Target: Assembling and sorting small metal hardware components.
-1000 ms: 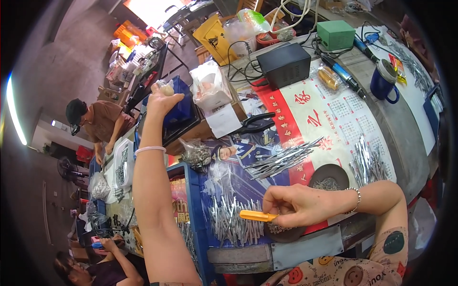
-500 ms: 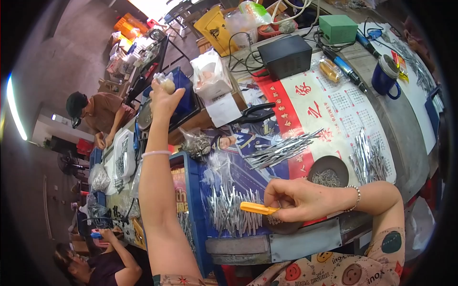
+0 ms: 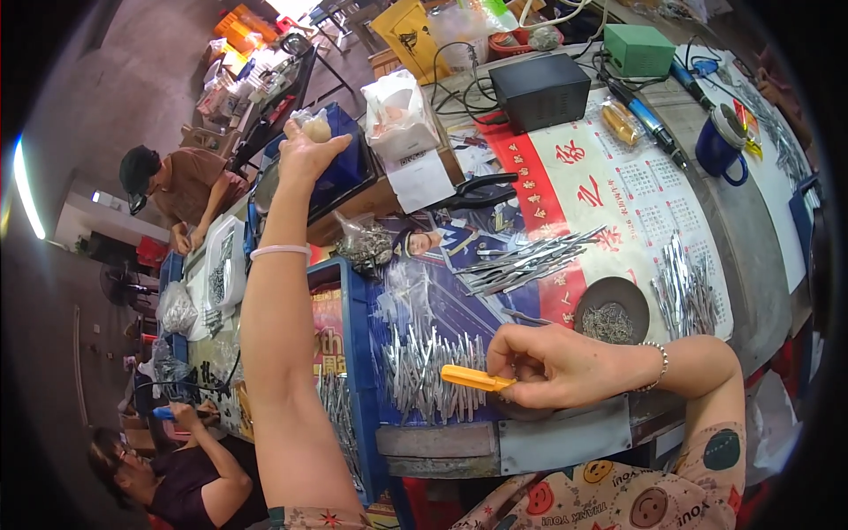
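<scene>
My left hand (image 3: pixel 309 157) reaches far out, over the blue bin (image 3: pixel 343 168) at the back left, with its thumb stretched out. A small pale plastic bag (image 3: pixel 314 129) shows between thumb and forefinger; the other fingers are hidden, and whether they grip it I cannot tell. In my right hand (image 3: pixel 570 367), a flat yellow-orange plastic tool (image 3: pixel 475 378) is pinched between thumb and fingers, pointing left. Beneath its tip lies a spread of thin silvery metal strips (image 3: pixel 424 375). Beyond that hand are another bundle of strips (image 3: pixel 530 261) and a dark round dish (image 3: pixel 638 300) of small metal parts.
A blue tray (image 3: pixel 360 371) stands left of the strips. Further strips (image 3: pixel 685 287) lie at the right. Behind are black-handled pliers (image 3: pixel 481 190), a black box (image 3: pixel 541 91), a green box (image 3: pixel 638 50) and a blue mug (image 3: pixel 720 146). Two co-workers (image 3: pixel 190 190) sit at the left.
My view has shifted slightly, so the table's back half sits higher in the picture. Both my hands keep nearly the same pose. The lower-left co-worker's hand with a blue tool has moved up.
</scene>
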